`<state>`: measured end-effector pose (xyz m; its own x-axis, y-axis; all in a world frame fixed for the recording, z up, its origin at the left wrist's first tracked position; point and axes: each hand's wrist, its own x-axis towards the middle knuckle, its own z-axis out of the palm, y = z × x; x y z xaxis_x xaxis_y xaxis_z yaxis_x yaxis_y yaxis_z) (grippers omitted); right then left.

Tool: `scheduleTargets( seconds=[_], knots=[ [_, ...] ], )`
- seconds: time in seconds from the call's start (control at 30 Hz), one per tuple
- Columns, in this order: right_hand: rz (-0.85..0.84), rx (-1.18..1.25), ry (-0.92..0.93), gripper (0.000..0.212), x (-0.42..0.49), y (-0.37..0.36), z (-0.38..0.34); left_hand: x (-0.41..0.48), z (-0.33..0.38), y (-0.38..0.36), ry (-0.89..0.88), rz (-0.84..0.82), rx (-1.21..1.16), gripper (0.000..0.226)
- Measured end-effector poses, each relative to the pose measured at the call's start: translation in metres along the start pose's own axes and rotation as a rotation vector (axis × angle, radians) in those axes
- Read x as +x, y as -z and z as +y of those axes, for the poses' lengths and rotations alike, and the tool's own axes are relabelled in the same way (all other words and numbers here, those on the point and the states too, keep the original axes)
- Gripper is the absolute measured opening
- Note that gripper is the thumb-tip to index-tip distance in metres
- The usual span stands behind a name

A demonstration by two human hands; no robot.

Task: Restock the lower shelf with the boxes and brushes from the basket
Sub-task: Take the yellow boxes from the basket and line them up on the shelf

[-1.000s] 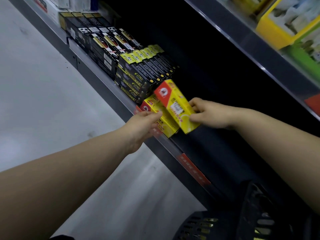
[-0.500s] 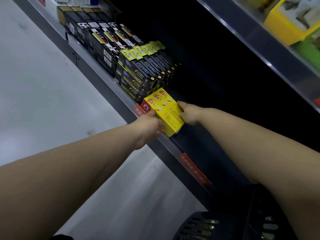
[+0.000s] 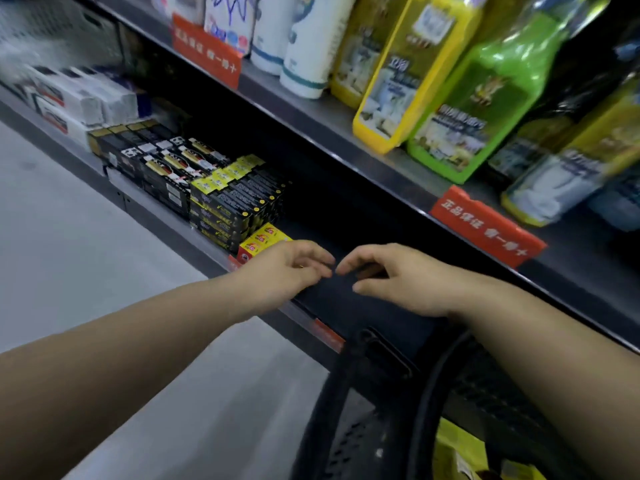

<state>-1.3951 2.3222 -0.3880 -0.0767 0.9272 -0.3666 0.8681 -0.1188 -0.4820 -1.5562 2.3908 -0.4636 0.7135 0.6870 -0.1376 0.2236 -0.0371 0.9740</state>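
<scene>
Partway. Yellow-and-red boxes [image 3: 263,239] sit on the lower shelf [image 3: 332,306], just behind the left hand's [image 3: 287,268] fingers and beside the black-and-yellow boxes [image 3: 235,202]. Bare shelf lies under and beyond the right hand's [image 3: 391,275] fingers. The basket [image 3: 367,393], well below the fingers, holds yellow packs [image 3: 457,448]; no brushes visible. Both hands are empty, fingers loosely curled, tips nearly meeting over the shelf edge.

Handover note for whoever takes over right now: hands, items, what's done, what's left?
Left hand: empty, fingers loosely curled, over the lower shelf front edge.
Right hand: empty, close beside it.
Done: yellow boxes sit on the shelf next to the black boxes.
Left: basket holds at least one yellow pack; no brushes visible.
</scene>
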Motion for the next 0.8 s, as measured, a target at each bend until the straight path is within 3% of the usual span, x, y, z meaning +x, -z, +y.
scheduleTargets(
  seconds=[0.17, 0.37, 0.57, 0.67, 0.8],
  knots=[
    [0.096, 0.144, -0.040, 0.021, -0.095, 0.006, 0.016, -0.038, 0.075, -0.047, -0.246, -0.179, 0.388, 0.017],
    [0.139, 0.247, -0.216, 0.021, -0.204, -0.022, 0.060, -0.078, 0.107, -0.135, -0.331, -0.400, 0.729, 0.012],
    [-0.017, 0.013, -0.534, 0.031, -0.322, -0.084, 0.128, -0.129, 0.093, -0.220, -0.257, -0.565, 0.581, 0.014],
    [-0.123, 0.003, -0.677, 0.045, -0.372, -0.120, 0.153, -0.148, 0.069, -0.244, -0.185, -0.611, 0.466, 0.012],
    [-0.166, 0.110, -0.755, 0.067, -0.394, -0.142, 0.172, -0.153, 0.044, -0.264, -0.108, -0.707, 0.505, 0.008]
  ],
)
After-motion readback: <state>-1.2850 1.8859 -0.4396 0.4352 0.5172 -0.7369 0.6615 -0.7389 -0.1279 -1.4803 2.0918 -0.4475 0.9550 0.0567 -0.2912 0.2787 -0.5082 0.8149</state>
